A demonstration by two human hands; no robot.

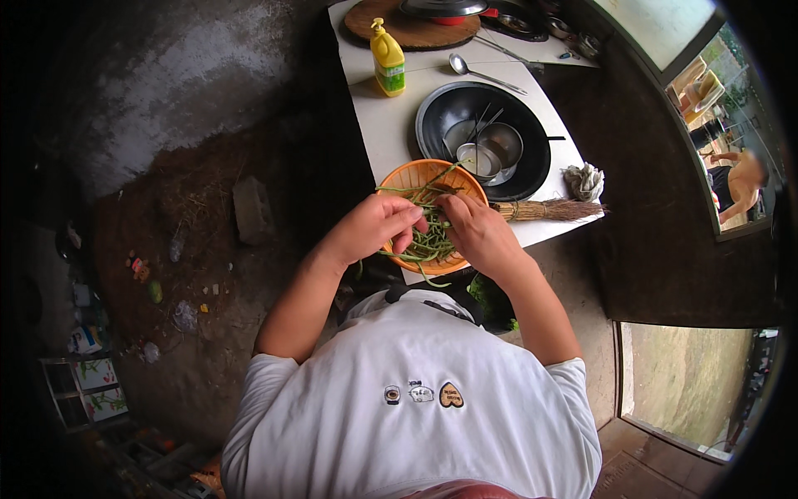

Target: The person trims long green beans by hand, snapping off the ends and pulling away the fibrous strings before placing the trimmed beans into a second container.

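Note:
An orange plastic basket (399,262) stands at the near edge of the white table, holding a tangle of long green beans (430,246). A few beans hang over its rim. Above the basket, my left hand (380,227) has its thumb and fingers drawn together on a green bean, mostly hidden by the fingers. My right hand (477,231) faces it from the other side, fingertips pinched on a bean just above the pile. The two hands are close but apart.
Behind the basket sits a black wok (430,125) with metal bowls (479,161) and chopsticks inside. A straw brush (548,210), crumpled cloth (584,181), ladle (486,73), yellow pump bottle (389,59) and round wooden board (380,25) share the table (365,109). A person (739,184) is outside the window.

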